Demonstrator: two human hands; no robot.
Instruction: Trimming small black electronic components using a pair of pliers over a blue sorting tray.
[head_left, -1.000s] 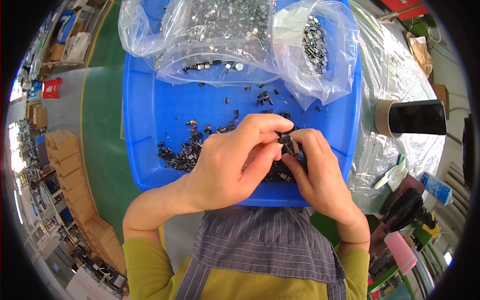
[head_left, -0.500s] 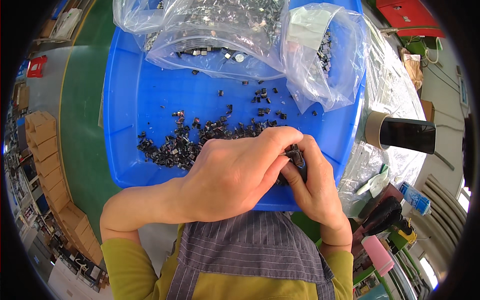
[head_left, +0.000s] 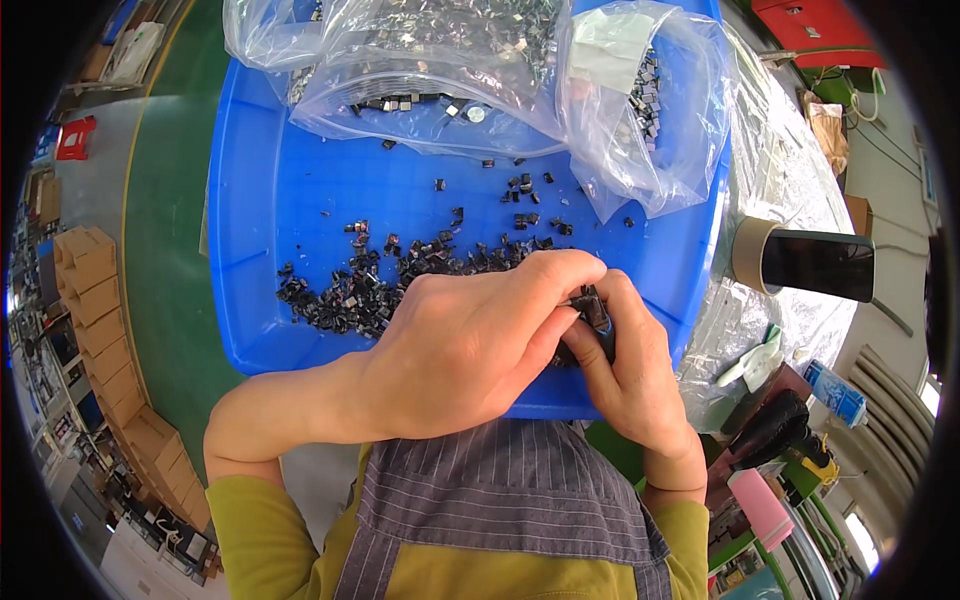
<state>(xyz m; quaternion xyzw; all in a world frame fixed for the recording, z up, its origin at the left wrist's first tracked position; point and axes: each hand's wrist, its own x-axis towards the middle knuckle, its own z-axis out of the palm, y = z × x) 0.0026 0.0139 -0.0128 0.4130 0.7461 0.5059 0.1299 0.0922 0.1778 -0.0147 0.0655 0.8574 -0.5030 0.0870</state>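
Observation:
Over the near side of a blue bin (head_left: pixel 330 190), my two hands meet at a small black part (head_left: pixel 592 310). My left hand (head_left: pixel 470 345) reaches across from the left, its thumb and forefinger pinched at the part's left side. From the right, my right hand (head_left: pixel 640 375) curls thumb and fingers round the part and a dark piece with a blue edge just below it. Most of that dark piece is hidden by the fingers. A heap of small black parts (head_left: pixel 350 295) lies on the bin floor beyond and beside my left hand.
Clear plastic bags (head_left: pixel 440 80) of small parts fill the bin's far side; another bag (head_left: pixel 640 130) holds a pale paper slip. At right, a tape roll (head_left: pixel 752 255) and a black phone (head_left: pixel 825 265) sit on silvery sheeting, near a white glove (head_left: pixel 755 365). Cardboard boxes (head_left: pixel 105 330) stand left.
Between my fingertips the small black part has turned slightly, and more of the blue edge shows. Both hands stay in nearly the same place.

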